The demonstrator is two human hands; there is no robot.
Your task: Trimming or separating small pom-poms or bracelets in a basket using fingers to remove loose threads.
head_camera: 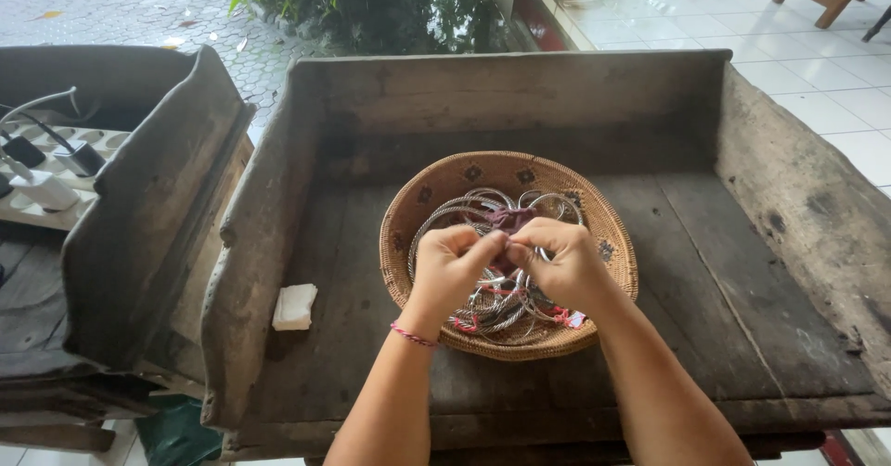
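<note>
Both hands meet over the middle of a woven basket (413,215), the left hand (447,266) and the right hand (561,264) drawn together knuckle to knuckle, their fingertips pinched on a small dark reddish piece of cord or thread (506,243) held between them; how it is tied, or whether it is fastened to one of the rings below, cannot be told. The pinch sits directly above the basket, likely so that whatever slips falls back in with the rest. Both forearms come up from the near edge of the wooden tray (371,85), converging in a narrow V, wrists slightly bent down, fingers curled tight and thumbs pressed in toward each other. A thin red string bracelet (413,337) circles the left wrist. Under the hands the basket holds a loose tangle of silver metal bangles (483,208), some wound with bits of red thread. The basket rests near the centre of the tray's floor, a little toward the near edge. A small white folded cloth or pad (294,306) lies by the tray's left wall. Beyond that wall, on a second dark tray to the left, a white power strip (42,187) carries plugged-in chargers.
</note>
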